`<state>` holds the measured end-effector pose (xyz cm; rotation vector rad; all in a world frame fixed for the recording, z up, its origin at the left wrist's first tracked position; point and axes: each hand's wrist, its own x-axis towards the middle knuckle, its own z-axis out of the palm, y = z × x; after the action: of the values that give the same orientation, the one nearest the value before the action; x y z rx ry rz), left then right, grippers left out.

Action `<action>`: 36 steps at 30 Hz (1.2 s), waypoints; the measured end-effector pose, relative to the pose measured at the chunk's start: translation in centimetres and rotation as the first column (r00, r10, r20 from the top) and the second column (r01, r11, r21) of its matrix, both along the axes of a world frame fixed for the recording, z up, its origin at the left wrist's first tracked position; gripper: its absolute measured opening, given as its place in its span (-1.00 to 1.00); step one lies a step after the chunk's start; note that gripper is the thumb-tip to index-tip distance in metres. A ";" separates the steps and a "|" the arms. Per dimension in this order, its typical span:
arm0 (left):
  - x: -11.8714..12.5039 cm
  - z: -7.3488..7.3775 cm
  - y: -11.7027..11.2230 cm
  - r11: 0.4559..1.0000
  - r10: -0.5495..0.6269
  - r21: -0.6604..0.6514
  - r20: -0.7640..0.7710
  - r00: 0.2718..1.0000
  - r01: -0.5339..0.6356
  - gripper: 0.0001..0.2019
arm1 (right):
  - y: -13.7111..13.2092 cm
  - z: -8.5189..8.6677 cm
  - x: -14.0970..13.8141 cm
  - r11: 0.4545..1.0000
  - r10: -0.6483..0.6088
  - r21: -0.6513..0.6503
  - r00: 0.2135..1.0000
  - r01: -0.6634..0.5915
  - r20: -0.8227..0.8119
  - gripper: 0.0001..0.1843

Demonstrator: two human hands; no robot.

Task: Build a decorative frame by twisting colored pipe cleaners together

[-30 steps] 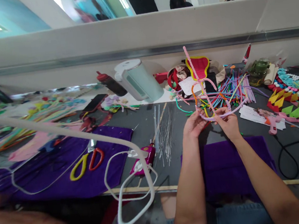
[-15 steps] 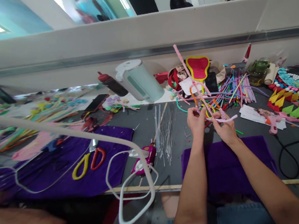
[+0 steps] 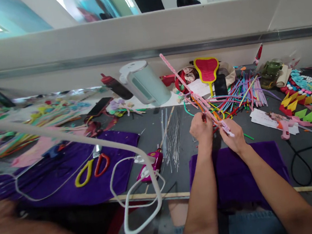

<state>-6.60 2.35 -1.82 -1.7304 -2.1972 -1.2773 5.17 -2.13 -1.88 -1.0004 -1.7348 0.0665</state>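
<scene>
My left hand (image 3: 201,128) and my right hand (image 3: 233,135) are close together above the grey table, both closed on a bundle of pipe cleaners. A long pink pipe cleaner (image 3: 174,71), twisted like a cord, sticks up and to the left out of the bundle. An orange pipe cleaner (image 3: 199,103) runs beside it near my left hand. Its lower end, pale pink, comes out by my right fingers. My fingertips partly hide the crossing. Beneath my wrists lies a folded purple cloth (image 3: 236,168).
Behind my hands are a red and yellow fly swatter (image 3: 207,70) and a pile of coloured pipe cleaners (image 3: 250,94). A kettle (image 3: 144,83), loose wires (image 3: 175,137) and scissors (image 3: 94,168) lie leftward. A pink glue gun (image 3: 285,127) is at right. Another person's arm (image 3: 25,231) shows lower left.
The pink pipe cleaner has swung from nearly upright to a leftward slant. Its pale lower end, which stuck out to the right, now points down along my right hand. The other person's arm shifted.
</scene>
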 end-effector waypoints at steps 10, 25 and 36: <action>0.1 0.2 0.1 0.979 -0.201 0.039 0.395 0.897 0.202 -0.75 | 0.7 -0.6 0.3 0.965 -0.060 -0.261 0.964 -0.010 -0.261 -0.87; -1.6 1.2 0.5 0.775 -0.086 0.264 0.944 -0.319 0.574 -0.78 | 1.8 0.1 2.1 0.792 0.050 -0.413 0.722 -0.450 -0.691 -0.73; 0.8 0.3 0.9 0.923 -0.303 0.281 0.952 0.048 0.263 -0.68 | 0.9 0.3 0.7 0.886 -0.020 -0.390 0.819 -0.252 -0.574 -0.80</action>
<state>-5.83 3.25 -1.48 -1.3481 -2.0992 -3.4256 5.88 -1.19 -1.62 -1.0587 -1.2355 0.8109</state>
